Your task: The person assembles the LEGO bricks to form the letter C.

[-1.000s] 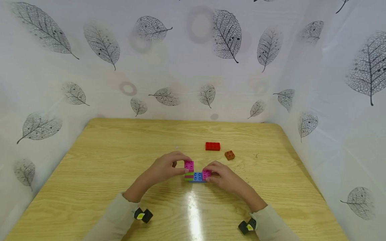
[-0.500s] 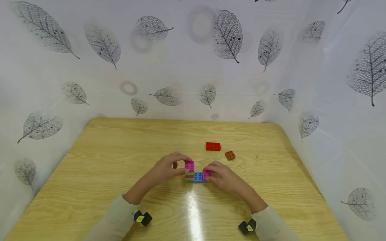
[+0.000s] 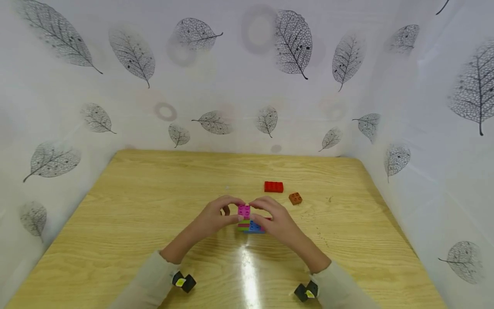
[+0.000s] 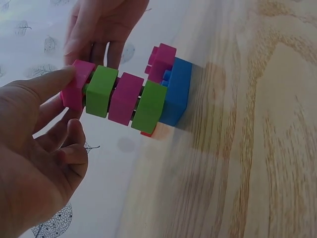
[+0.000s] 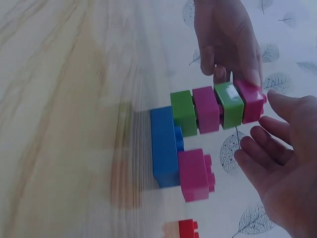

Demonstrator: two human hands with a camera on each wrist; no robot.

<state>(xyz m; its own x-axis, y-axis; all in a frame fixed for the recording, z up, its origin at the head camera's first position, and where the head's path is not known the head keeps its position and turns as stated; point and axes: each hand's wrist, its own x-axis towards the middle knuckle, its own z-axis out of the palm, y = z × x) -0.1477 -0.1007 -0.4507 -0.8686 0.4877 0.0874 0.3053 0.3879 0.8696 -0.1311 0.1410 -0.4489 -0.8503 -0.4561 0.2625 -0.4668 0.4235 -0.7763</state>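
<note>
A long blue brick [image 4: 177, 91] lies on the table. On its left end rises a tower of alternating green [image 4: 149, 105] and pink [image 4: 126, 98] bricks, topped by a pink brick [image 3: 244, 211]. My left hand [image 3: 220, 213] pinches that top brick from the left. My right hand [image 3: 275, 218] is at the brick's right side, thumb and fingers loosely curved; in the right wrist view its fingertips [image 5: 272, 97] are at or almost at the studs. A second pink brick [image 5: 193, 174] sits on the blue brick's right end, mostly hidden by the right hand in the head view.
Behind the build lie a red brick [image 3: 273, 186] and a small orange-brown brick [image 3: 295, 198]. The wooden table [image 3: 162, 184] is backed and flanked by a white cloth [image 3: 231, 90] printed with leaves.
My right hand has let go of the pink brick on the blue brick's right end and moved left and up to the tower's top. The left hand keeps its pinch.
</note>
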